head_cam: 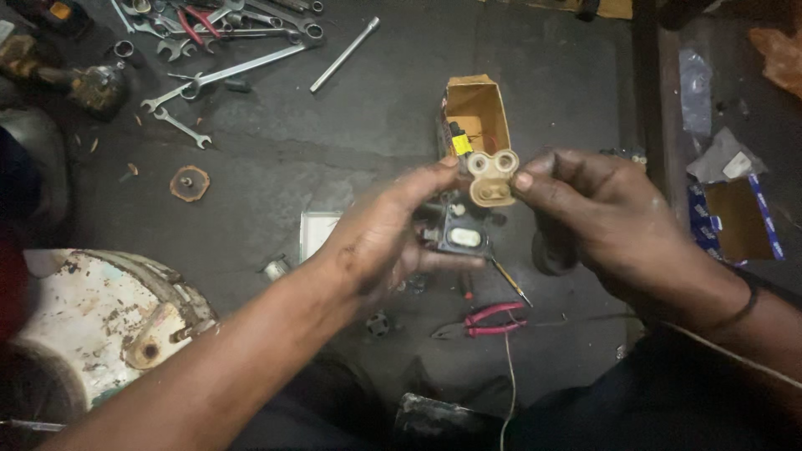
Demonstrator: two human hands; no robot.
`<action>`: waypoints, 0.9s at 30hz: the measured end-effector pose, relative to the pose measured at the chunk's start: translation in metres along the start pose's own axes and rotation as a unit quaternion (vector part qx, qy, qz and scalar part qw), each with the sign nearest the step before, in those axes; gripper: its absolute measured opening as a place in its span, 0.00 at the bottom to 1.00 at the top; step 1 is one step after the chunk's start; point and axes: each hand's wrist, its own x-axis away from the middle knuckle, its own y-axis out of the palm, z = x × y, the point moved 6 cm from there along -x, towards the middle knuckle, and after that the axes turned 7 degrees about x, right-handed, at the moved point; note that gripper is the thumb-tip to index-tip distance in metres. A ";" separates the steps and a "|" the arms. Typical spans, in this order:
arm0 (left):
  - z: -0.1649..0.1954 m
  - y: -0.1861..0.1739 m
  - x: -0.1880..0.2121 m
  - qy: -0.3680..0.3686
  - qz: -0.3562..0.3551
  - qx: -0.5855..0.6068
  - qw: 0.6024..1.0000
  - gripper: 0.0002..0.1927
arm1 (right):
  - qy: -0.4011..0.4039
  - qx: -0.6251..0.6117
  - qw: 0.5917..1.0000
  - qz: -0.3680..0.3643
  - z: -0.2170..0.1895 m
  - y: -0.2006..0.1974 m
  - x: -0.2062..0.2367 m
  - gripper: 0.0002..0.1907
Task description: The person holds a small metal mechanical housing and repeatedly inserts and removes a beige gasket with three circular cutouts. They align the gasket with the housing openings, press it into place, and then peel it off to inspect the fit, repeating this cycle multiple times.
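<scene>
The big dark floor (351,125) lies under both hands. Far out past the left fingers sits a white rusty tank (92,317), and a heap of spanners (225,33) lies high above them. An open cardboard box (476,113) stands just beyond the fingertips of both hands. Red-handled pliers (489,319) lie below the hands, on the floor.

The left hand (376,242) and the right hand (610,217) are held up close together. Between them is a small tan plastic part (491,175) with round holes in it. The left thumb tip pinches its left edge and a right fingertip pinches its right edge, so the part hangs between the two hands. The other left fingers curl shut around a small dark part with a pale window (461,236), just under the tan one.

It looks like the checking step: the tan piece is being held up and looked at. The next move would need a gentle, steady pinch, so it does not slip and drop.
</scene>
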 end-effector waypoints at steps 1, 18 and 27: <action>-0.002 0.001 0.000 -0.019 -0.001 -0.008 1.000 0.32 | 0.010 0.001 1.000 0.002 -0.001 0.000 0.000 0.11; -0.012 0.004 0.002 -0.048 0.028 0.013 0.998 0.29 | -0.385 0.285 0.872 0.100 -0.022 0.013 0.020 0.06; -0.012 0.001 0.002 -0.038 0.045 0.015 0.998 0.26 | -0.392 0.343 0.849 0.092 -0.023 0.026 0.021 0.08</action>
